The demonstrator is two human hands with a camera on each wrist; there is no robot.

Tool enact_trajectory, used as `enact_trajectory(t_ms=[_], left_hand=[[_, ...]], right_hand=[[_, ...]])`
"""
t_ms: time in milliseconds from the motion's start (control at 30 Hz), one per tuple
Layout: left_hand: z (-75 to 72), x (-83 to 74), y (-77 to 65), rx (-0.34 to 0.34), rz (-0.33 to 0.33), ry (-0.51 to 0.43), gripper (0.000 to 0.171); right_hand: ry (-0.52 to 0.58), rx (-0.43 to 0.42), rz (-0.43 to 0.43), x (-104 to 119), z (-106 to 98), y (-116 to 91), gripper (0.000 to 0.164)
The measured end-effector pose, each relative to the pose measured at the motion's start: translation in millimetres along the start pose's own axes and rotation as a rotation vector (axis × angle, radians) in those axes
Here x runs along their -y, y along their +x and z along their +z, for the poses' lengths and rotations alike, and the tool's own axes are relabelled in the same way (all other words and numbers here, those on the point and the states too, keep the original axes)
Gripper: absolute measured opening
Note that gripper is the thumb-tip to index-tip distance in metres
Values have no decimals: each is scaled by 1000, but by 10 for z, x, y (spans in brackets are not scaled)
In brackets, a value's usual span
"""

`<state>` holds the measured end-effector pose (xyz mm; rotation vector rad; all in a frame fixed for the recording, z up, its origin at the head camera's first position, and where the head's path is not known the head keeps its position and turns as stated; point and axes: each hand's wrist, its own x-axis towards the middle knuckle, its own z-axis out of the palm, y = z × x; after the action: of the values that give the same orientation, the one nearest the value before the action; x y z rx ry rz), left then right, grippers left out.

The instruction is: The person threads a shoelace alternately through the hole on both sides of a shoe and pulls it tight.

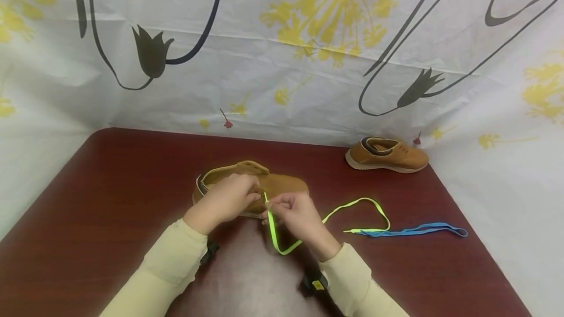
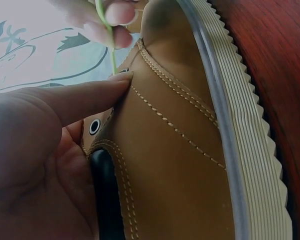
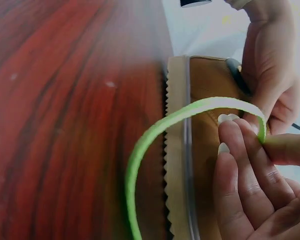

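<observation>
Lace [image 3: 180, 114] between bent right-hand fingers [image 3: 242, 160]

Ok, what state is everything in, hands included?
Near tan pale-soled shoe: upright, one empty eyelet showing.
Far tan pale-soled shoe: upright, no lace visible.
Flat neon green lace: pinched near another eyelet, the rest slack.
Flat blue lace: doubled over, slack.
Left hand: gripping the near shoe's eyelet edge.
Right hand: pinching the green lace.

No lettering is readable; a yellow patch [image 1: 318, 285] on the black wrist device [image 1: 307, 283] is too small.
</observation>
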<state>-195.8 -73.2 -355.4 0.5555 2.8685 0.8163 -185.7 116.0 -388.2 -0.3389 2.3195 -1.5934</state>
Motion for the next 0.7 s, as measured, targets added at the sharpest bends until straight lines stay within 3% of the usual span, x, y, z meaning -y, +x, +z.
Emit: enact_trajectory(t_ms=[500,633,700], left_hand=[[-5,0,12,11,0,-5,13],[-11,14,21,25,2,-41,19],[-18,24,33,36,-28,-84,29]], right_hand=[[-23,-6,-7,-42,45,23,21],[-23,-7,-12,-50,57,43,21],[-11,-6,-18,-54,66,55,21]])
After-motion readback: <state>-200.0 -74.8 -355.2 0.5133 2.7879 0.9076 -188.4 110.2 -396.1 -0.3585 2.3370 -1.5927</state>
